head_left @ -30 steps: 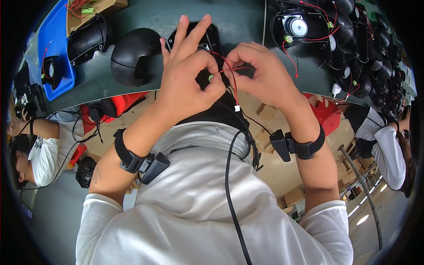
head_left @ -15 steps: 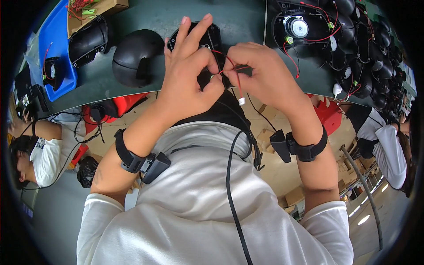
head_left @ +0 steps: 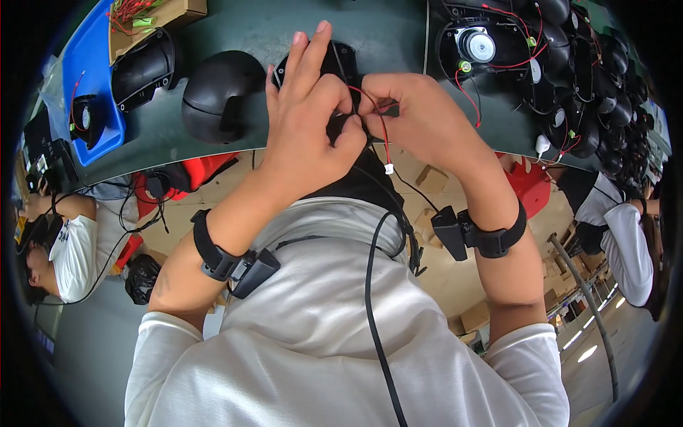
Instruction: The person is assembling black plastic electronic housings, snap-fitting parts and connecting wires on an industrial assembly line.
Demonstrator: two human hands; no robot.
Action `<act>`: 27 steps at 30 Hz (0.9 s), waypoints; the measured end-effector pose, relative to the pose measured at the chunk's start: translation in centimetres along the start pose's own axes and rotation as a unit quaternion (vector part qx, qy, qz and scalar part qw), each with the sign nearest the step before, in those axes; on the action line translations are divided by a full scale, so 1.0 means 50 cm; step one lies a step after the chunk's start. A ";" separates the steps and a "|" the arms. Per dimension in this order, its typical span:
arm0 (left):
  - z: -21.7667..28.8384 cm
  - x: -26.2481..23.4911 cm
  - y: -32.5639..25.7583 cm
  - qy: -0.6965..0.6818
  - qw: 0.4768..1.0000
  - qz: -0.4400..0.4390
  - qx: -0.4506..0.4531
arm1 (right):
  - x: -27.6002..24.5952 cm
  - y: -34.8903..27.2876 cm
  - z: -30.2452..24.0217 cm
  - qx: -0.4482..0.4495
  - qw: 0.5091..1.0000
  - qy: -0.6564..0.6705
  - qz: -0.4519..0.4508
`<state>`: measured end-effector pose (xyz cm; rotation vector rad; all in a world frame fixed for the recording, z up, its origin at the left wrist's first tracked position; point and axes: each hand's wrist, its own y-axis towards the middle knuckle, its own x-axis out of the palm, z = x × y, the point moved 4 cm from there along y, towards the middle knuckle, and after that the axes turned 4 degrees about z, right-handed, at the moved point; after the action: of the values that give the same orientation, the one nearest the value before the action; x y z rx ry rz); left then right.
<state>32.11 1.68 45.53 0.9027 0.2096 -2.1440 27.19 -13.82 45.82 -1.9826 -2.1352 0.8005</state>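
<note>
I see my left hand [head_left: 306,121] and right hand [head_left: 420,117] pressed close together at the near edge of the green workbench [head_left: 270,35], both working on a black round part [head_left: 334,60] that sits just beyond my knuckles. The left hand has index and middle fingers stretched up over the part, while its thumb and remaining fingers curl in toward the middle. Between the two hands runs a thin red wire [head_left: 373,117]; the right hand's thumb and forefinger are pinched shut on it, and the left thumb presses beside it, though I cannot tell whether the left hand truly grips the wire. The wire drops below the hands to a small white connector [head_left: 389,169] that hangs free, just under my right palm. A black wrist strap [head_left: 228,260] sits on my left forearm and another black strap [head_left: 484,235] on my right. To the left on the bench lie a black domed housing [head_left: 220,96] and a blue tray [head_left: 89,85]; to the right stands a row of black speaker assemblies [head_left: 512,57] with red leads
</note>
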 end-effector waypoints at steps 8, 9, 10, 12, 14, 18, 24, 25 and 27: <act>0.001 -0.005 0.002 -0.017 1.000 0.015 -0.004 | -0.018 -0.008 0.013 0.023 0.996 0.079 -0.020; 0.004 -0.004 0.002 -0.008 1.000 0.008 0.000 | -0.024 -0.004 0.015 0.074 0.981 0.176 0.033; 0.005 -0.003 0.001 0.001 1.000 0.001 0.004 | -0.028 -0.002 0.016 0.124 0.951 0.270 0.086; 0.004 -0.004 0.000 0.007 1.000 0.005 0.003 | -0.020 0.004 -0.010 0.146 0.964 0.218 0.051; 0.002 -0.005 -0.001 0.013 1.000 0.008 0.003 | -0.014 0.002 -0.035 0.143 0.983 0.116 -0.014; -0.002 -0.009 0.000 0.020 1.000 0.009 0.019 | -0.006 0.016 0.009 0.049 0.985 0.154 0.054; 0.005 -0.014 -0.001 0.044 0.998 -0.007 0.037 | -0.008 0.011 0.004 -0.085 0.986 0.094 0.104; 0.006 -0.014 0.000 0.048 0.998 -0.008 0.041 | -0.010 0.009 -0.001 -0.085 0.987 0.094 0.104; 0.006 -0.014 0.000 0.050 0.998 -0.006 0.040 | -0.015 0.007 -0.017 -0.103 0.990 0.006 0.096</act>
<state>32.26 1.98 46.19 1.0583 0.1804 -2.1332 27.97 -14.27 46.57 -2.3175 -2.1211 0.6100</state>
